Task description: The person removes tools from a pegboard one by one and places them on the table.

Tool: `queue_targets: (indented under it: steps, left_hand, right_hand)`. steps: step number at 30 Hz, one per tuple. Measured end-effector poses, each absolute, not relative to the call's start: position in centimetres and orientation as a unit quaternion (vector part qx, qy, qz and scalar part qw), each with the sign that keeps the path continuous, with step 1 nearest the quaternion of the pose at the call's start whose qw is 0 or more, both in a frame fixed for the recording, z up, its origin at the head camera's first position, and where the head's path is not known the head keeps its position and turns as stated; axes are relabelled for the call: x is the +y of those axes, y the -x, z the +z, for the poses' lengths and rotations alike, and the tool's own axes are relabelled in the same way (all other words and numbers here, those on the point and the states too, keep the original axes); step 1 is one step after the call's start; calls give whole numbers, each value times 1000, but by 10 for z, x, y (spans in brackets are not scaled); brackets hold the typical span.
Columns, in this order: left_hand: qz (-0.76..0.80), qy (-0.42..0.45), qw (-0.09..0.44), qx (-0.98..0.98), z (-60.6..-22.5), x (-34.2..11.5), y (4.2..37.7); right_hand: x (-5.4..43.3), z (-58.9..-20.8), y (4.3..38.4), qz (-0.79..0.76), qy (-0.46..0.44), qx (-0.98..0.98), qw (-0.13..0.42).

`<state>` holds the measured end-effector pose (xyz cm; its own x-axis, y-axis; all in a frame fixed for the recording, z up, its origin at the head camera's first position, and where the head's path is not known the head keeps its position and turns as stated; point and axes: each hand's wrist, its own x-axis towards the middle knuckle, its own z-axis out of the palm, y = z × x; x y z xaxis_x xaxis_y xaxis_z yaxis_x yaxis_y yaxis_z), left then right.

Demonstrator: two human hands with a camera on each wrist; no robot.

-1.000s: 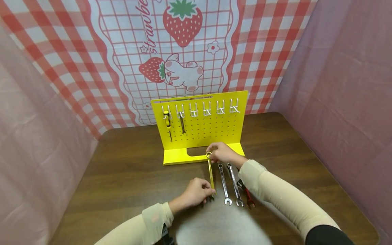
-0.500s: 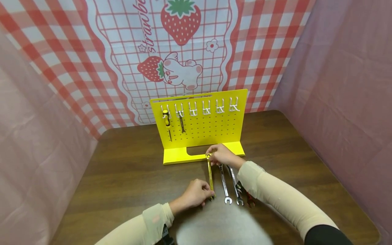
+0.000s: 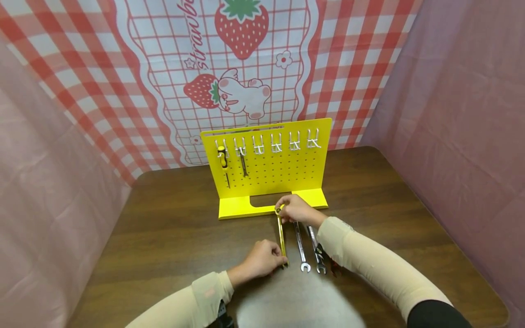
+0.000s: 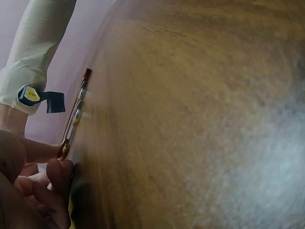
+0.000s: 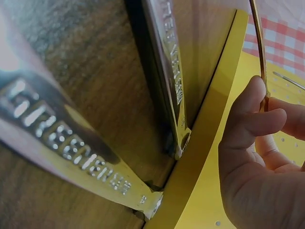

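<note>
Slightly nearer me than a second ago, my right hand pinches the ring end of the gold wrench, while my left hand pinches its other end. It sits before the yellow pegboard, left of two silver wrenches.

The patterned backdrop reads "strawbe", cut off, and a silver wrench reads "GREENER", its ending unclear.

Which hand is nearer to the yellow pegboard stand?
Right. The right hand is at the front edge of the pegboard stand; the left hand is farther out in front, at the near end of the gold wrench.
</note>
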<state>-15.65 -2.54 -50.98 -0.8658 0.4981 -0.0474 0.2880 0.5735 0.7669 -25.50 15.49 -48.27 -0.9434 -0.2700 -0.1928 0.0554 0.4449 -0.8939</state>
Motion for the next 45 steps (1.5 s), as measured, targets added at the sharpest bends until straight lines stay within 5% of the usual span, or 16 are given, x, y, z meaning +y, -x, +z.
queue_targets:
  steps: [26, 45]
  left_hand:
    - [325, -242, 74, 911, -511, -20, 153]
    - [313, -243, 76, 915, -511, -22, 154]
  right_hand:
    - [154, -493, 253, -500, 56, 850, 157]
    - [151, -486, 248, -303, 145, 932, 135]
